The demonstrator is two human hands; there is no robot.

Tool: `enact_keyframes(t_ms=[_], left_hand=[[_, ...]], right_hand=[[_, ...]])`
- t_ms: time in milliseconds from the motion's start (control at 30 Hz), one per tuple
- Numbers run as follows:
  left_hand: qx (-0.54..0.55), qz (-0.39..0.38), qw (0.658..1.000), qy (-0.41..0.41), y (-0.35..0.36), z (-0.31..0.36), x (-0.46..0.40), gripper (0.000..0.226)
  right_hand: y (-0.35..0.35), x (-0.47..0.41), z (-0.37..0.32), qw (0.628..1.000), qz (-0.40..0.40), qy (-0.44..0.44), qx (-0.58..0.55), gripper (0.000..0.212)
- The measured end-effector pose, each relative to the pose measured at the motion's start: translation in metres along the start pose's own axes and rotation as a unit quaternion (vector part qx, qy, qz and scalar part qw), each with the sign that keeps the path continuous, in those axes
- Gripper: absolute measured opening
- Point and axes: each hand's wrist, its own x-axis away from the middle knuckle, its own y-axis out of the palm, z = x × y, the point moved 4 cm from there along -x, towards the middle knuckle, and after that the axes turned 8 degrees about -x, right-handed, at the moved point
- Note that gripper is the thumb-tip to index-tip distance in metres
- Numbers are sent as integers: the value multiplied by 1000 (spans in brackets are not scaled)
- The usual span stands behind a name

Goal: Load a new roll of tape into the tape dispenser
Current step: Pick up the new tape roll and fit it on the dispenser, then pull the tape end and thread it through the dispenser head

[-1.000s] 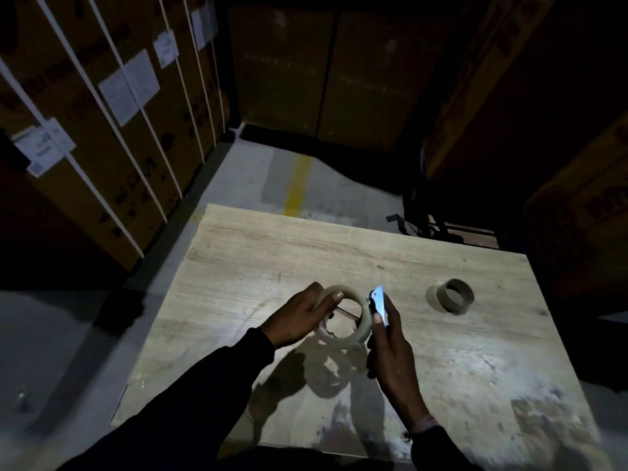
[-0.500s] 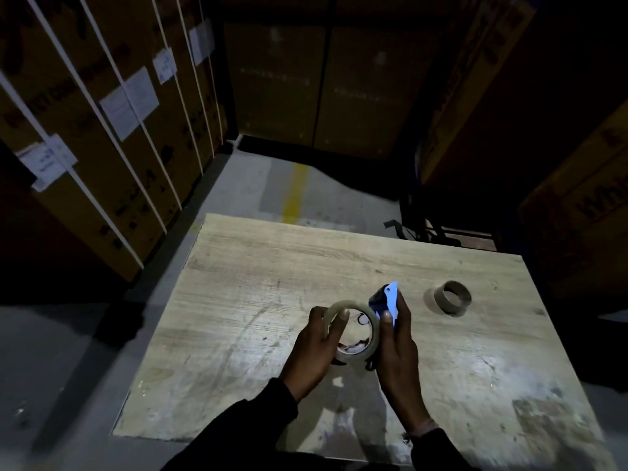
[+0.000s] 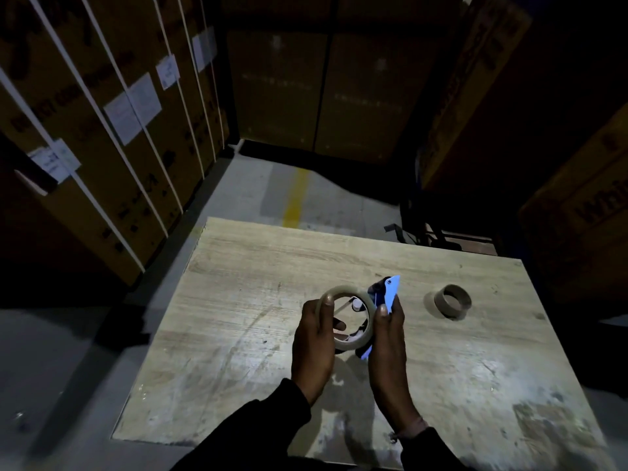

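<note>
A pale roll of tape (image 3: pixel 346 292) stands on edge above the middle of the wooden table (image 3: pixel 238 300), pressed against a blue tape dispenser (image 3: pixel 389 292). My left hand (image 3: pixel 314 338) grips the roll's left rim, with fingers inside its hole. The dispenser's right side is held by my right hand (image 3: pixel 389 338), thumb against the blue plate. Parts of the dispenser show through the roll's hole. Whether the roll sits on the dispenser's hub I cannot tell.
An empty brown cardboard tape core (image 3: pixel 452 300) lies on the table to the right of my hands. Strapped cardboard cartons (image 3: pixel 102 130) rise at the left and back. Dark cartons (image 3: pixel 577 215) and a dark frame (image 3: pixel 424 229) stand beyond the table's right side.
Both hands have come closer together and nearer to me. My left hand moved from the roll's top to its left rim, and the roll now lies against the dispenser.
</note>
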Motion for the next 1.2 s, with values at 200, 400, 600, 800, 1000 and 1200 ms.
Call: enact_keyframes(t_ms=[200, 400, 600, 800, 1000, 1200], left_hand=[[23, 27, 999, -20, -3, 5, -9, 50], [99, 9, 993, -64, -2, 0, -12, 59], [157, -53, 982, -91, 1, -2, -21, 50], [246, -140, 952, -114, -15, 12, -37, 47], [230, -247, 938, -77, -21, 17, -35, 51], [207, -300, 930, -54, -13, 19, -22, 56]], right_hand=[[3, 0, -13, 994, -61, 53, -78, 56], [2, 4, -11, 992, -61, 51, -98, 46], [2, 12, -18, 996, -63, 31, -57, 52], [-25, 3, -52, 984, -173, -20, 44, 44], [-37, -28, -95, 973, -185, -127, 50, 27], [-16, -33, -100, 960, -203, -180, 60, 15]])
